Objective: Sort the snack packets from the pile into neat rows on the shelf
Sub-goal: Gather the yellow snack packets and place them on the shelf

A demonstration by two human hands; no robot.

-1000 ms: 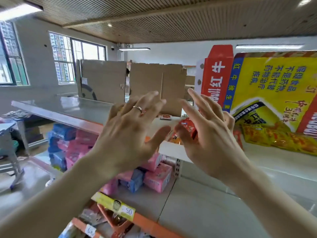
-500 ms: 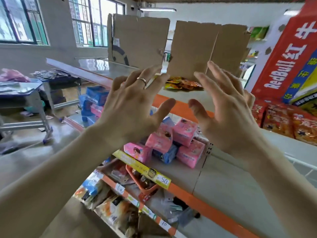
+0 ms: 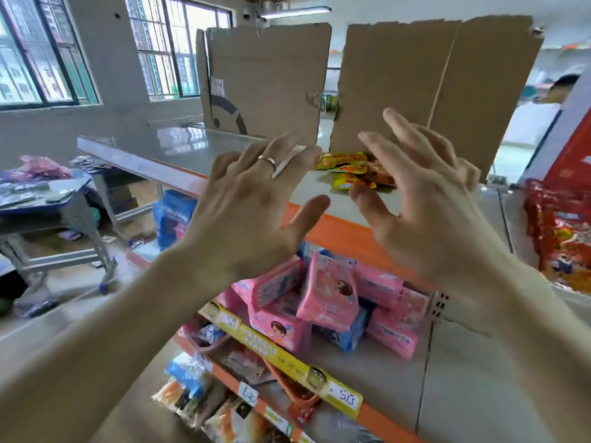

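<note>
Zero rows laid so far, as far as I can see. Snack packets (image 3: 348, 171), yellow and orange, sit in a loose pile on the top shelf (image 3: 179, 151), near its front edge and just in front of the two cardboard sheets (image 3: 265, 81) standing at the back.

Left hand (image 3: 246, 215) and right hand (image 3: 422, 212) are both raised before the pile, fingers spread, nothing held. The right hand hides the pile's right part, so packet count is unclear. Can't tell if its thumb touches a packet.

Grey surface left of the pile looks like the spot for rows. Pink packs (image 3: 326, 295) are jumbled on the shelf below and red bags (image 3: 563, 238) sit at the right end; whether they're in scope I can't tell.

Judgement: task at the very start. All picking and lining up is left.
</note>
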